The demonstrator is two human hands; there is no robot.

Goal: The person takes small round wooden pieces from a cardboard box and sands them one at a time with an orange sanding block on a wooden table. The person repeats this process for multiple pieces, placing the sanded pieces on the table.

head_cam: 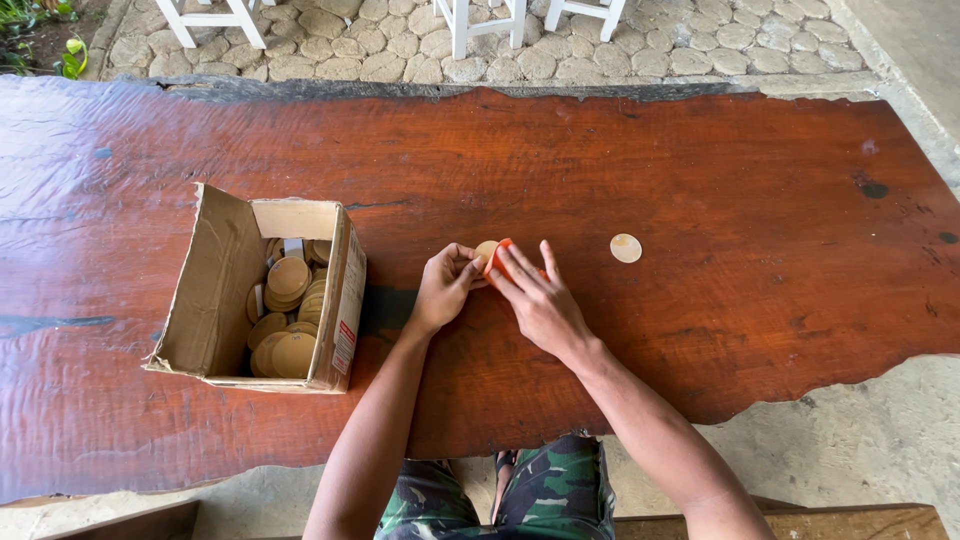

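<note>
Both hands, left hand (443, 288) and right hand (535, 300), are pinching a small tan disc (485, 252) with an orange piece (500, 258) at the table's (700, 160) middle. A cardboard box (215, 290) of tan discs is sitting toward the left edge, and a loose pale disc (626, 248) is lying just right of the hands.

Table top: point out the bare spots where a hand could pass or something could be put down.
Bare wood lies right of the loose disc to the table edge, along the far edge, and left of the cardboard box. Crowded: the box interior, and mid-table where the left hand and right hand grip a disc.
</note>
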